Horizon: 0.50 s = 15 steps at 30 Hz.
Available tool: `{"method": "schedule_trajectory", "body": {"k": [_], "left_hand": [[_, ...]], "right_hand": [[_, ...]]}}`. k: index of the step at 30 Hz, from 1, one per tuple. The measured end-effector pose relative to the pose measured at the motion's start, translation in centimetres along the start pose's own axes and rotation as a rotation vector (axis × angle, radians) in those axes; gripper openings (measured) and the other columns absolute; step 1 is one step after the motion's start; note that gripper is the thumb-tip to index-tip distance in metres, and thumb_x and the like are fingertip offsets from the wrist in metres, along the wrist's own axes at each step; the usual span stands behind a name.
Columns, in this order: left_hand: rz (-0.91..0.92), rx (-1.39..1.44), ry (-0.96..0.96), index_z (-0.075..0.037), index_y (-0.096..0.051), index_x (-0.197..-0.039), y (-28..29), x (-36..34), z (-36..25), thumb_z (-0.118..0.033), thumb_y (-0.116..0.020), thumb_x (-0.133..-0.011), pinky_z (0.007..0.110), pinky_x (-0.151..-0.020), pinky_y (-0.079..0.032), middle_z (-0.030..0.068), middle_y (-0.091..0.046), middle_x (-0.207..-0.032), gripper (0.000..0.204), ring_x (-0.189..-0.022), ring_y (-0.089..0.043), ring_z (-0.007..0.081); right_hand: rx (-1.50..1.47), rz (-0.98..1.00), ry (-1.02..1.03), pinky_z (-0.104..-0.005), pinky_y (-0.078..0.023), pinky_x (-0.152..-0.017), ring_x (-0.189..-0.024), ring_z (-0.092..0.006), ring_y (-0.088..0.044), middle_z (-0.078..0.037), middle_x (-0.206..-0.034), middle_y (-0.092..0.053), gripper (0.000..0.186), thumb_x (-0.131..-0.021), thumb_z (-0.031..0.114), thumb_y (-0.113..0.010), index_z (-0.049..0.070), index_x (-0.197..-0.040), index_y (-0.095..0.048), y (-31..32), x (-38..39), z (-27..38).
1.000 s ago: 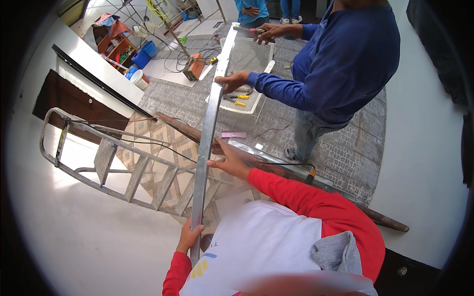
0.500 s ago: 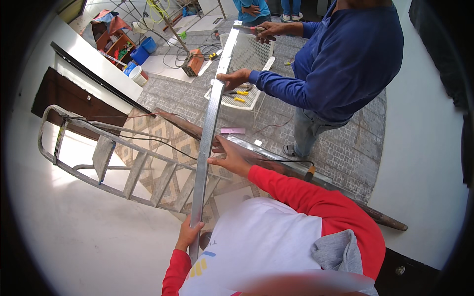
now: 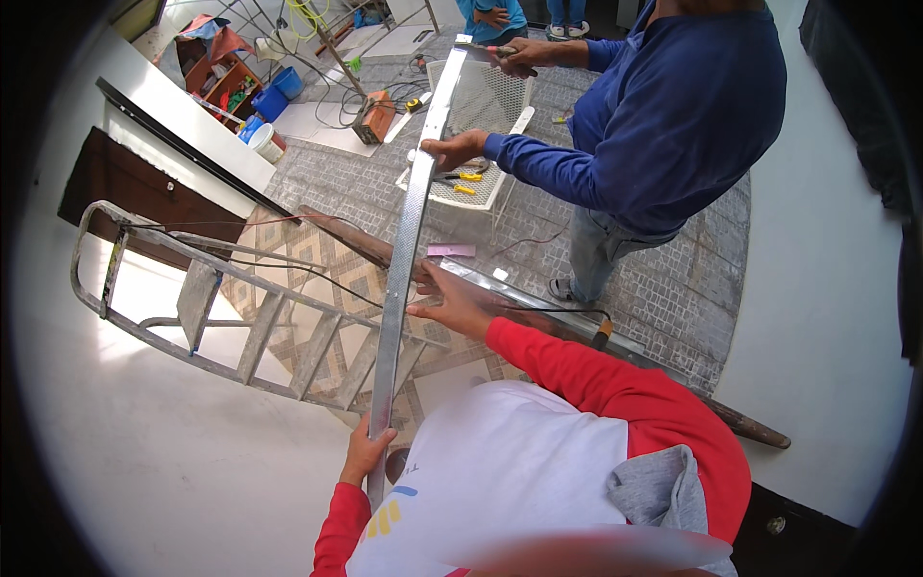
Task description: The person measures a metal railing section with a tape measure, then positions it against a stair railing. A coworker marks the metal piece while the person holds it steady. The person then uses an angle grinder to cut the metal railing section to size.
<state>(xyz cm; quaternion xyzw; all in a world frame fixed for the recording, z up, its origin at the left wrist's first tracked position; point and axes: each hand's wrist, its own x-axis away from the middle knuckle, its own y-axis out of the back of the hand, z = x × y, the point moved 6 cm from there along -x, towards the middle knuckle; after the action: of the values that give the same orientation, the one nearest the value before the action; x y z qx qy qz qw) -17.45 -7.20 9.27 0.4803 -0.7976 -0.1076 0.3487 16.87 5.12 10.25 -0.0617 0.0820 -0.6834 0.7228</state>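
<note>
A long silvery metal channel (image 3: 402, 260) with small perforations runs from beside my body up to a co-worker opposite. My left hand (image 3: 365, 450) is wrapped round its near end, fingers partly hidden behind it. Midway along, my right hand (image 3: 452, 303) grips its right edge between thumb and fingers. The co-worker in a blue top (image 3: 635, 144) steadies the far part with one hand (image 3: 460, 151). Their other hand (image 3: 517, 58) holds a red-handled tool (image 3: 495, 51) against the far end; its kind is unclear.
An aluminium ladder (image 3: 260, 332) leans at left. Below the channel lie a wooden beam (image 3: 346, 238) and another metal length (image 3: 538, 306). A white mesh chair (image 3: 481, 106) bears yellow-handled tools (image 3: 465, 189). Cables, buckets (image 3: 266, 144) and an orange box (image 3: 376, 117) stand further off, near another person (image 3: 490, 17).
</note>
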Motion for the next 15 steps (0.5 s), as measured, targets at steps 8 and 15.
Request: {"method": "schedule_trajectory", "body": {"k": [8, 15], "left_hand": [[-0.015, -0.003, -0.012, -0.004, -0.060, -0.133, 0.3, -0.4, -0.4, -0.034, -0.081, -0.085, 0.037, -0.092, -0.051, 0.0125, -0.071, -0.113, 0.060, -0.105, -0.067, 0.0223], [-0.008, -0.017, -0.056, -0.004, -0.060, -0.133, 0.6, -0.7, -0.8, -0.035, -0.080, -0.086, 0.037, -0.093, -0.051, 0.0125, -0.071, -0.114, 0.060, -0.105, -0.067, 0.0228]], "right_hand": [[0.012, 0.016, -0.032, -0.0483, -0.048, -0.109, -0.140, -0.0369, -0.047, -0.026, -0.154, -0.041, 0.102, -0.087, 0.030, -0.084, 0.006, -0.162, -0.019, 0.6, 0.1, -0.3], [0.023, 0.012, -0.032, -0.0474, -0.047, -0.111, -0.141, -0.0355, -0.046, -0.024, -0.152, -0.043, 0.101, -0.088, 0.032, -0.083, 0.008, -0.163, -0.020, 1.1, 0.4, -1.0]]}}
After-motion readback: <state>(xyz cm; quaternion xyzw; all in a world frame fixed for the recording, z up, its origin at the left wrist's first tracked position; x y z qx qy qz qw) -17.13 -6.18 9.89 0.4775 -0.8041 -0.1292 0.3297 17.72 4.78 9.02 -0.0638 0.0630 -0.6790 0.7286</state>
